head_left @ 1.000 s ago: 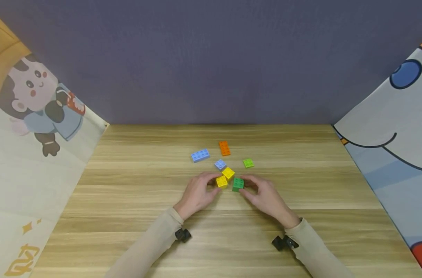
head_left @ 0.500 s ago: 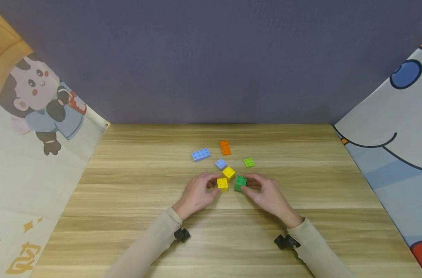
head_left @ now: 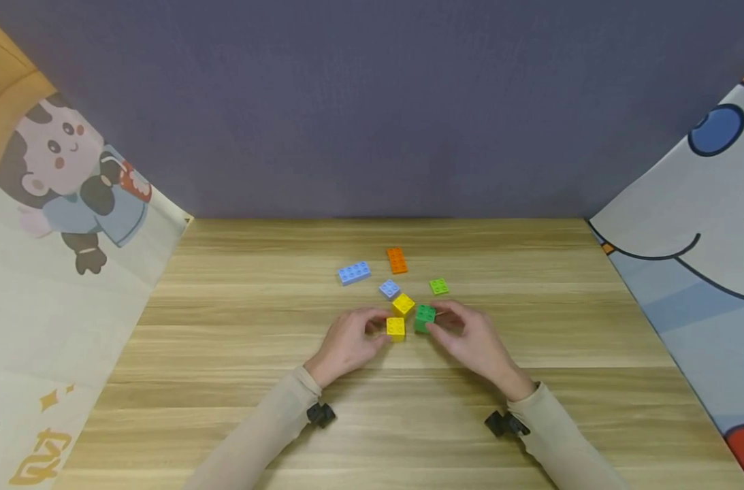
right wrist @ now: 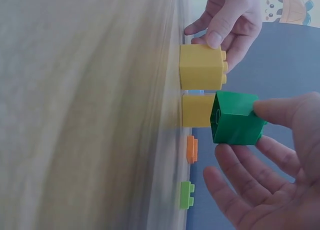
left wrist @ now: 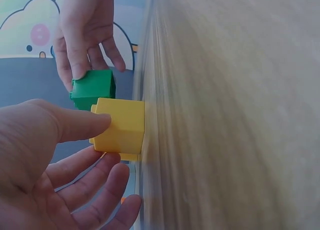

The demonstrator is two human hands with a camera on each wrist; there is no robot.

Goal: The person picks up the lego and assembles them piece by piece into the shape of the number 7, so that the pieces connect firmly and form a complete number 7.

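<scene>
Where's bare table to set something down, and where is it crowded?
Bare tabletop lies between the sleeves, left of the long blue brick and right of the lime plate. It is crowded between the left hand and right hand: two yellow bricks and the raised green brick, with the small blue brick just beyond.

Near yellow brick (head_left: 395, 330) and far yellow brick (head_left: 403, 305): both solid yellow. Right of them, green brick (head_left: 425, 318), mid-green. Farther: small pale-blue brick (head_left: 389, 289); long pale-blue brick (head_left: 354, 273), left; orange brick (head_left: 397, 260); lime-green brick (head_left: 438, 286), right. Tabletop (head_left: 408, 429): tan, brown wood-grain streaks. Sleeves (head_left: 258, 432): beige. Far wall (head_left: 372, 109): slate-purple.
</scene>
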